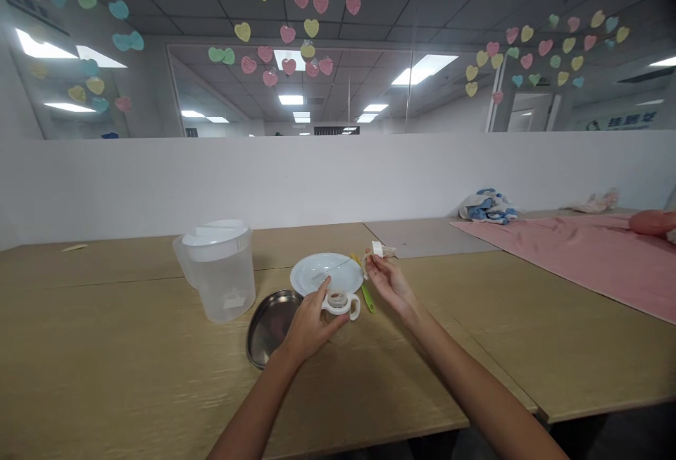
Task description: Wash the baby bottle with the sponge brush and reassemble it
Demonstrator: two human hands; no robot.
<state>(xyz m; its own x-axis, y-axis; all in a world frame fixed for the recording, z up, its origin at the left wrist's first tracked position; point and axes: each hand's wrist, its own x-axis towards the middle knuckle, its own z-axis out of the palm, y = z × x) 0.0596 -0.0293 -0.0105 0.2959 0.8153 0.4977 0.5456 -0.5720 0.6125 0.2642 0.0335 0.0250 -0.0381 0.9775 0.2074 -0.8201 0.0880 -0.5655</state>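
My left hand [311, 322] is wrapped round a small baby bottle [338, 299] that has a white collar with side handles and an uncovered top. Raised to the right of it, my right hand [388, 280] pinches a white bottle cap with a clear nipple [379, 249], tipped sideways. Behind the bottle lies a white plate [303, 273] with a thin, pale utensil across it, whose kind I cannot make out. A green-handled tool [368, 299] rests beside the plate, partly hidden by my right hand. A shallow metal tray [267, 326] sits by my left wrist.
A lidded clear plastic pitcher [224, 273] stands to the left. On the right, a pink cloth [581, 256] covers part of the table, with a crumpled blue-and-white cloth [489, 206] by the wall. The table's front edge runs below my right forearm.
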